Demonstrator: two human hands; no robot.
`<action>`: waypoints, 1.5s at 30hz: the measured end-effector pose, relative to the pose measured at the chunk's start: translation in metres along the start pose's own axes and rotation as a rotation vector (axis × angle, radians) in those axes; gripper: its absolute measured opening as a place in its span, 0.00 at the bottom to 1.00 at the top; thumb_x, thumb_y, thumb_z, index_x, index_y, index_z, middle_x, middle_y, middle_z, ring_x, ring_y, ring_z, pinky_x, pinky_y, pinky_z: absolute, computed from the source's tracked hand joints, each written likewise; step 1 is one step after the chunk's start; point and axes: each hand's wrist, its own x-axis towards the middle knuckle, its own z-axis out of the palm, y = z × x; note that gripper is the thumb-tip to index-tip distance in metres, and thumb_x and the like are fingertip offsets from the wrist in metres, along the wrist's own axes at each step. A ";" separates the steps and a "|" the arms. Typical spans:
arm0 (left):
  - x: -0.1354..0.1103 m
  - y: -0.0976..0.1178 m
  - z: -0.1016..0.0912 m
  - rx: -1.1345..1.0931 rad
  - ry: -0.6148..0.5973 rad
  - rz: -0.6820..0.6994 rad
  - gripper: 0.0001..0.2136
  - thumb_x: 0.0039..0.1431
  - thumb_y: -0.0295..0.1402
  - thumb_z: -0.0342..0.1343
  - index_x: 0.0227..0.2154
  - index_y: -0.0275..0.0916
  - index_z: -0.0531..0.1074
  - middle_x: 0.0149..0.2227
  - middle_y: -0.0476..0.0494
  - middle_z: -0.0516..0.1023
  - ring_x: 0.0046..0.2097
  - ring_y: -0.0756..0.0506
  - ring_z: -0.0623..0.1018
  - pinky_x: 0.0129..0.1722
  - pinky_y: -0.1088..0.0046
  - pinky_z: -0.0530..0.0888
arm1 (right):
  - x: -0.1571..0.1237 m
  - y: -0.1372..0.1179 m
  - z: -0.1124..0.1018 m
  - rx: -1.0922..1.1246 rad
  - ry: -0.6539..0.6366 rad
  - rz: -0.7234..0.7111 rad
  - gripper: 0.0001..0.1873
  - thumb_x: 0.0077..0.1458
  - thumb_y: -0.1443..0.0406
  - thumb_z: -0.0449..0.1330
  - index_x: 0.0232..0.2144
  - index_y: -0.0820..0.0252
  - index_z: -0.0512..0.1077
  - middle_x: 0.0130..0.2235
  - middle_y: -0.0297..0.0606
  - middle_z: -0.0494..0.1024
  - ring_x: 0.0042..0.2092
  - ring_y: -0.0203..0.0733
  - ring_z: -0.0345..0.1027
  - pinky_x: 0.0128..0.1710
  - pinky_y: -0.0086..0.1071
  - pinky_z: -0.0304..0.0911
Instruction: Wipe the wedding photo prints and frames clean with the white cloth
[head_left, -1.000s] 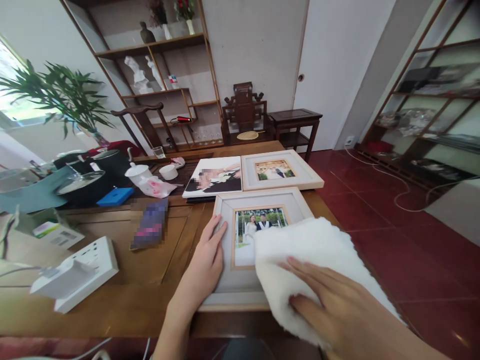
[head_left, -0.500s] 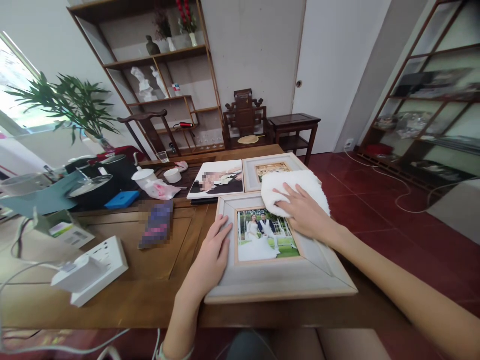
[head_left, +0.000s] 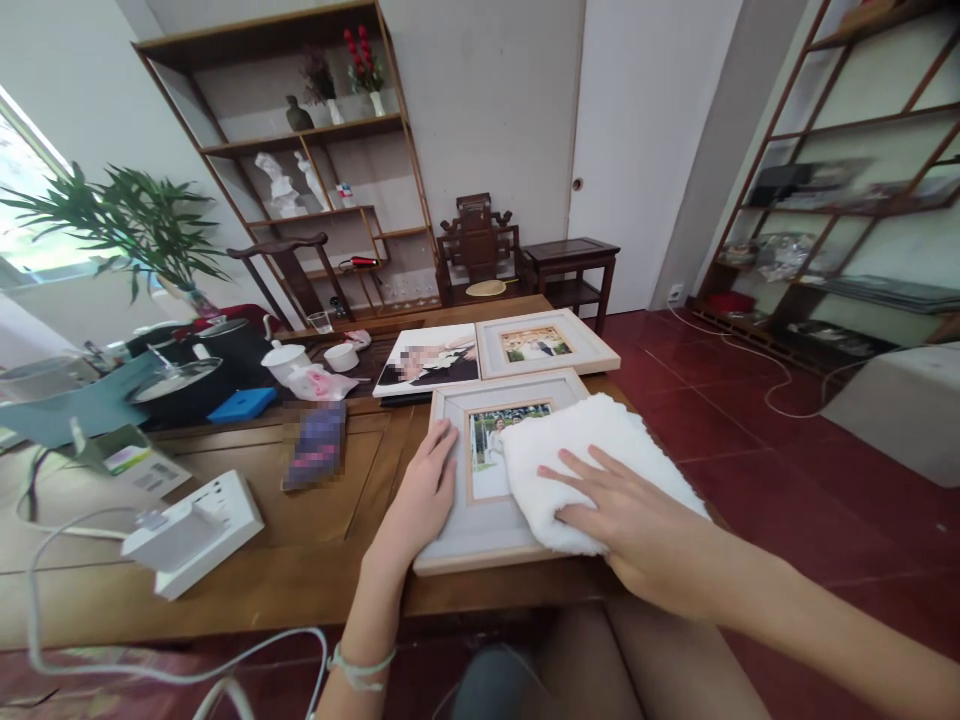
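A pale framed wedding photo (head_left: 480, 520) lies flat at the near edge of the wooden table (head_left: 300, 570). My left hand (head_left: 424, 490) rests flat on the frame's left border, fingers stretched out. My right hand (head_left: 626, 515) presses flat on a white fluffy cloth (head_left: 577, 450) that covers the right part of the frame and its picture. Two more pictures lie further back: a frameless photo print (head_left: 431, 360) and a second pale frame (head_left: 544, 345).
A white power strip (head_left: 199, 530) with a cable sits at the left. A blurred dark card (head_left: 315, 455), a blue box (head_left: 241, 403), white cups and dark pots lie behind. Shelves, chairs and a plant stand at the back; red floor to the right.
My right hand has drawn the cloth from the frame's far right corner back toward me over the picture. The left hand has stayed on the left border.
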 end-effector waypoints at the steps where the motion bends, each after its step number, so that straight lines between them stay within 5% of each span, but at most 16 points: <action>1: 0.000 0.000 0.000 -0.011 -0.006 -0.002 0.20 0.62 0.29 0.40 0.55 0.33 0.64 0.62 0.34 0.58 0.64 0.41 0.57 0.62 0.59 0.55 | -0.002 -0.001 0.002 -0.002 0.015 0.011 0.33 0.36 0.80 0.48 0.47 0.58 0.69 0.61 0.44 0.60 0.64 0.54 0.43 0.60 0.55 0.44; 8: -0.003 -0.002 -0.004 -0.056 -0.067 -0.004 0.19 0.63 0.31 0.41 0.54 0.35 0.65 0.64 0.37 0.53 0.65 0.42 0.54 0.63 0.61 0.53 | 0.034 0.042 0.009 -0.089 0.106 0.148 0.32 0.40 0.77 0.50 0.52 0.64 0.66 0.61 0.49 0.60 0.63 0.52 0.46 0.62 0.48 0.42; 15: -0.003 -0.005 -0.004 -0.069 -0.070 -0.007 0.19 0.62 0.31 0.41 0.54 0.35 0.66 0.64 0.36 0.55 0.64 0.42 0.56 0.62 0.60 0.54 | 0.087 0.082 0.008 -0.166 0.115 0.225 0.32 0.42 0.79 0.49 0.53 0.66 0.64 0.61 0.50 0.59 0.64 0.57 0.41 0.59 0.56 0.40; 19: -0.003 -0.007 -0.001 -0.094 -0.017 -0.032 0.19 0.61 0.27 0.40 0.52 0.35 0.68 0.63 0.37 0.57 0.63 0.42 0.58 0.62 0.60 0.55 | 0.074 0.065 0.010 -0.157 0.052 0.165 0.34 0.40 0.80 0.48 0.51 0.62 0.67 0.61 0.45 0.60 0.63 0.57 0.44 0.60 0.55 0.40; 25: -0.002 -0.011 0.007 -0.093 0.054 -0.013 0.20 0.59 0.24 0.40 0.52 0.33 0.68 0.62 0.35 0.60 0.63 0.42 0.59 0.62 0.60 0.56 | 0.019 0.002 -0.014 0.056 -0.111 0.067 0.31 0.40 0.79 0.47 0.48 0.60 0.68 0.59 0.45 0.64 0.63 0.52 0.48 0.61 0.51 0.42; 31: -0.001 -0.010 0.004 -0.076 0.001 -0.004 0.21 0.59 0.25 0.39 0.53 0.31 0.66 0.62 0.34 0.59 0.63 0.42 0.58 0.62 0.58 0.55 | 0.002 -0.040 -0.026 0.166 -0.213 0.095 0.34 0.37 0.77 0.50 0.50 0.58 0.68 0.62 0.41 0.59 0.64 0.52 0.44 0.62 0.50 0.40; 38: 0.000 -0.014 0.001 -0.061 -0.041 0.046 0.21 0.60 0.25 0.39 0.54 0.33 0.66 0.61 0.35 0.62 0.64 0.42 0.56 0.62 0.57 0.55 | 0.042 0.016 0.004 -0.017 -0.007 0.162 0.36 0.39 0.77 0.49 0.52 0.54 0.67 0.62 0.38 0.60 0.64 0.49 0.45 0.62 0.50 0.39; 45: -0.001 -0.014 0.000 -0.071 -0.022 0.045 0.20 0.61 0.25 0.39 0.54 0.33 0.66 0.60 0.36 0.62 0.64 0.43 0.56 0.62 0.57 0.55 | 0.092 0.076 0.007 -0.194 0.067 0.251 0.36 0.40 0.79 0.49 0.54 0.60 0.65 0.63 0.43 0.57 0.64 0.57 0.41 0.59 0.57 0.40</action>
